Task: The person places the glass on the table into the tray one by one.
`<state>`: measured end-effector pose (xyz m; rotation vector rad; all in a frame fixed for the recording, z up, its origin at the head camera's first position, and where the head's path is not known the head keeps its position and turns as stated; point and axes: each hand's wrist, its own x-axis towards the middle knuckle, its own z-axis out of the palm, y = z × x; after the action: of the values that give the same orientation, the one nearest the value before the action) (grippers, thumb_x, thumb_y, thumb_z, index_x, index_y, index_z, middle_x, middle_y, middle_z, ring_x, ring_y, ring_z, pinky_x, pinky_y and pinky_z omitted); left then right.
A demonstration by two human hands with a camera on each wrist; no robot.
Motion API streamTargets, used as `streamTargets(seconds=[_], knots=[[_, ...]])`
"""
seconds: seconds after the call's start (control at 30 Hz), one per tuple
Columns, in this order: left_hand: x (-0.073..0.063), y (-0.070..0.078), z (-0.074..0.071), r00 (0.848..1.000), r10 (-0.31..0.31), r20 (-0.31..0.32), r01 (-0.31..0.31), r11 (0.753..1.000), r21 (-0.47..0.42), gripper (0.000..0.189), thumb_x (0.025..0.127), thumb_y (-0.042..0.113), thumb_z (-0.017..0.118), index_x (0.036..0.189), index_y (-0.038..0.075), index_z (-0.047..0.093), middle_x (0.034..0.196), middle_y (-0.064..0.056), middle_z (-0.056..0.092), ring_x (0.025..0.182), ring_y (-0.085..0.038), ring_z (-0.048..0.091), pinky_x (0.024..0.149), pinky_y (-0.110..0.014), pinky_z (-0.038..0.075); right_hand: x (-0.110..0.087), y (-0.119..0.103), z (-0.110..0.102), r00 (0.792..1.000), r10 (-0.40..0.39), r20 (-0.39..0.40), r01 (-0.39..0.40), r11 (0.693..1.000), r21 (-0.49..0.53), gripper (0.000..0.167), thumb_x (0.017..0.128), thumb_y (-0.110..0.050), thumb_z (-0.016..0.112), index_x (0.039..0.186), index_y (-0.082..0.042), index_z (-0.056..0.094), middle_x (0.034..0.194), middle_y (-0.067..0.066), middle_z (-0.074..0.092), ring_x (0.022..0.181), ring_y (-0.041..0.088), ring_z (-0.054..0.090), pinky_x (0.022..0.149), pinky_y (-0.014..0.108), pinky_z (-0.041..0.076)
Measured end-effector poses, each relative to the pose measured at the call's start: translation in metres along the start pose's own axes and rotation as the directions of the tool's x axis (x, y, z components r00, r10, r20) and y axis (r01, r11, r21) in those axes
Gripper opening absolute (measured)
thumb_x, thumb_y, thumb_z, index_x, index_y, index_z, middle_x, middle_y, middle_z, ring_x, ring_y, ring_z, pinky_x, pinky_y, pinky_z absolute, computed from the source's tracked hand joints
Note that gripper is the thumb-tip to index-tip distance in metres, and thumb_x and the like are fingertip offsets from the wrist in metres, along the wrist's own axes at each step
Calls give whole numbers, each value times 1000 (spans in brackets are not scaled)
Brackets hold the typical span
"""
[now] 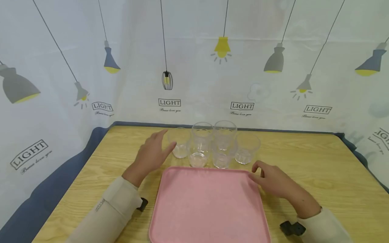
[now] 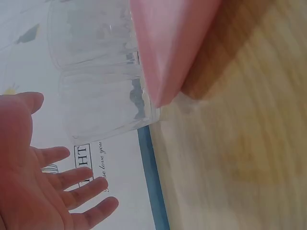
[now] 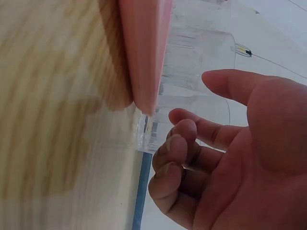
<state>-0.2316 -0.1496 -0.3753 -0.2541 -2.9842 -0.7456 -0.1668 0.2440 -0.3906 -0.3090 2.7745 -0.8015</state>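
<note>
Several clear drinking glasses [image 1: 198,158] stand close together just beyond the far edge of a pink tray [image 1: 209,206]. My left hand [image 1: 152,152] is beside the leftmost glass [image 1: 180,150], its fingers spread and nothing in its grasp. In the left wrist view, that hand [image 2: 48,187] shows its palm, with a gap between the fingers and the glasses [image 2: 105,108]. Over by the tray's far right corner is my right hand [image 1: 271,179], fingers loosely bent and holding nothing. The rightmost glass [image 1: 247,148] stands a little beyond it.
The wooden table [image 1: 328,189] reaches back to a pale curtain [image 1: 194,67] printed with lamps. A dark blue strip [image 1: 273,130] runs along the table's far edge. Black wrist devices [image 1: 292,228] are at both cuffs.
</note>
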Motion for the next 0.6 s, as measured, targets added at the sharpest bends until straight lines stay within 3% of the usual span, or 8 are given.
streamTargets(seconds=[0.1, 0.27, 0.47, 0.6], knots=[[6, 2, 1, 1000, -9, 23, 9, 1000, -25, 73, 100, 60, 44, 158, 18, 27, 159, -16, 34, 143, -41, 37, 109, -65, 36, -2, 3, 1, 1000, -1, -7, 1, 1000, 26, 26, 100, -35, 60, 110, -11, 58, 67, 3, 54, 56, 17, 50, 52, 31, 42], [12, 5, 3, 998, -2, 69, 6, 998, -66, 78, 100, 60, 45, 160, 19, 20, 163, -16, 27, 146, -40, 33, 112, -62, 34, -2, 10, 4, 999, -33, 43, 29, 995, 93, 33, 101, -36, 58, 120, -9, 56, 67, 3, 56, 55, 17, 51, 51, 30, 42], [18, 6, 6, 995, 23, 97, -15, 996, -84, 79, 100, 60, 45, 161, 19, 17, 163, -17, 25, 143, -42, 38, 112, -62, 35, 2, 15, 8, 993, -50, 103, 34, 987, 157, 58, 99, -32, 62, 145, -4, 40, 69, 3, 58, 57, 16, 53, 52, 29, 44], [21, 6, 5, 991, 50, 124, -35, 992, -120, 80, 99, 61, 45, 161, 20, 15, 164, -16, 22, 144, -42, 36, 114, -62, 32, 3, 21, 8, 988, -91, 127, 65, 978, 197, 70, 97, -25, 66, 152, 0, 31, 71, 3, 61, 57, 15, 54, 52, 28, 46]])
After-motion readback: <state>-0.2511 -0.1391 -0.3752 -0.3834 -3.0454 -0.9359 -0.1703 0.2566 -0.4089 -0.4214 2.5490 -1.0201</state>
